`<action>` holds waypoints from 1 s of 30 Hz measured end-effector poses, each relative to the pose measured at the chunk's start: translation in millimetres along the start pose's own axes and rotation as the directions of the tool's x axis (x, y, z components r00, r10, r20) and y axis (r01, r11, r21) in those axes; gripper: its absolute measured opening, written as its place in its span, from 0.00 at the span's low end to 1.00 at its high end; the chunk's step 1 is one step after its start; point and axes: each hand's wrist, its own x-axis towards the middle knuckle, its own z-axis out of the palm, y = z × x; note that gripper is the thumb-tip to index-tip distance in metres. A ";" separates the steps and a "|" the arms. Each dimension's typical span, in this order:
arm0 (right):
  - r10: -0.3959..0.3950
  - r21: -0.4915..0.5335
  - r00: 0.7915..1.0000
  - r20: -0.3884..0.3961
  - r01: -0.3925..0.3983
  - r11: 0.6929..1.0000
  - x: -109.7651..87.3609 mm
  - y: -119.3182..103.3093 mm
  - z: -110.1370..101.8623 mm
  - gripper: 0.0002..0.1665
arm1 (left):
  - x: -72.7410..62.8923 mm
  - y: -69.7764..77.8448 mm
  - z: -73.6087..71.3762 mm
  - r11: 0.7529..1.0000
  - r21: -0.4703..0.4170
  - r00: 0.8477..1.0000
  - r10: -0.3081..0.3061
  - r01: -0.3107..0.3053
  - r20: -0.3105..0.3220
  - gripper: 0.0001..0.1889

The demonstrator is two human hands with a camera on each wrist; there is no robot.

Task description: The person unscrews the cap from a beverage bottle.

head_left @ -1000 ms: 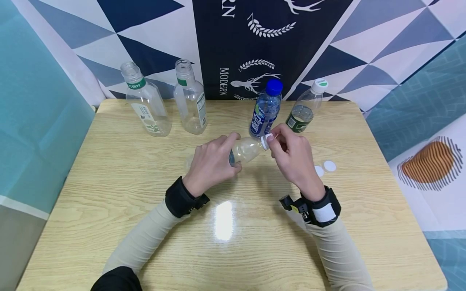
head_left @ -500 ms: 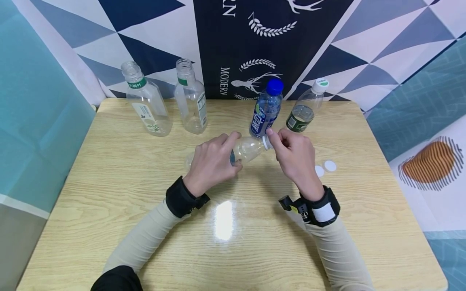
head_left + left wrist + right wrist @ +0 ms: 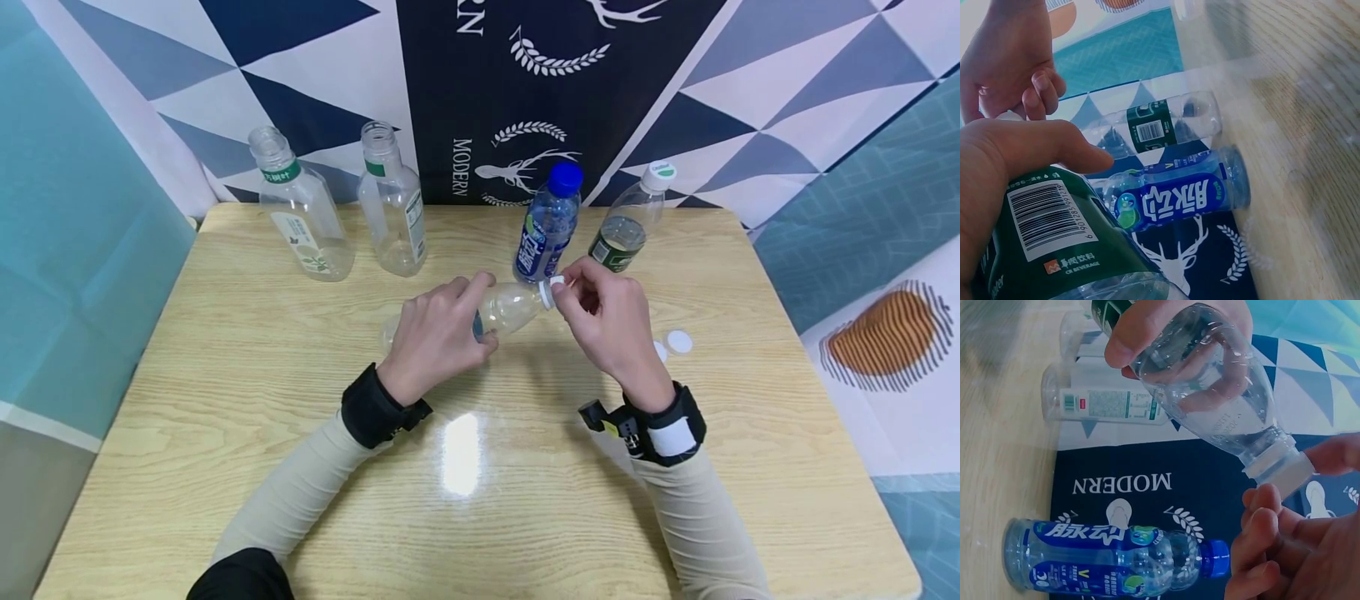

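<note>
My left hand (image 3: 442, 333) grips a clear plastic bottle (image 3: 512, 307) round its body, tilted on its side over the table, neck pointing right. Its green label with a barcode (image 3: 1054, 215) shows in the left wrist view. On the bottle's neck sits a white cap (image 3: 1291, 475). The thumb and fingers of my right hand (image 3: 609, 315) pinch this cap from both sides. Just behind the neck stands a blue-capped bottle (image 3: 547, 229) with a blue label. Behind my right hand is another clear bottle (image 3: 626, 225), green-labelled and white-capped.
Two uncapped clear bottles, one at far left (image 3: 303, 217) and one beside it (image 3: 393, 212), stand along the back of the wooden table (image 3: 525, 517). A loose white cap (image 3: 679, 342) lies right of my right hand, with another partly hidden by the wrist. Patterned cloth (image 3: 322, 75) hangs behind.
My right hand's thumb swung forward over the cap, then came back, the fingers turning about the bottle's neck. My left hand and the bottle have stayed in place.
</note>
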 end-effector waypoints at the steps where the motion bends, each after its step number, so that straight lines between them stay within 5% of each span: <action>1: -0.005 0.011 1.000 0.000 0.005 1.000 0.2 0.1 0.1 0.17 | -0.1 0.0 -0.1 1.000 0.003 1.000 0.000 0.000 -0.001 0.32; 13: 0.007 0.140 1.000 0.009 -0.009 0.990 0.1 1.7 1.7 0.12 | -0.1 1.4 -2.0 0.999 0.033 1.000 0.016 -0.016 -0.003 0.31; 22: 0.013 0.153 0.995 0.100 -0.028 0.988 0.9 2.7 -3.9 0.11 | -0.5 0.3 -2.1 1.000 0.022 1.000 0.008 -0.008 0.013 0.32; 30: -0.081 0.152 0.987 0.137 0.060 0.987 1.4 3.6 -12.7 0.11 | -0.1 -2.1 -2.3 1.000 0.011 1.000 -0.008 0.007 0.028 0.31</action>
